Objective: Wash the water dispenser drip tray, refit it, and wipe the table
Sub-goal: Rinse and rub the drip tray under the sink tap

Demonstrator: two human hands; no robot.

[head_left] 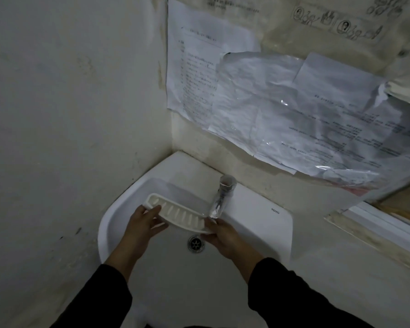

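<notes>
Two dark sleeves [100, 299] come up from the bottom edge, at 7 and 5 o'clock. The left hand [143, 224] grasps the tray [178, 213] at its left end, thumb over the rim and fingers under it. The right hand [225, 237] grasps the tray's right end, fingers curled round the edge. The tray is a long white piece with a row of slots, held level above the basin of the sink [111, 223], clear of its floor. The drain [195, 243] lies just below the tray, at 6 o'clock from it, between the two hands. The tap [220, 197] stands on the sink's back ledge at 1 o'clock from the tray, its spout ending right above the tray's right end; whether water runs cannot be told. The sink sits in a corner. On the wall beyond, from 12 to 3 o'clock, hang papers [197, 74] under crumpled plastic [294, 110].
</notes>
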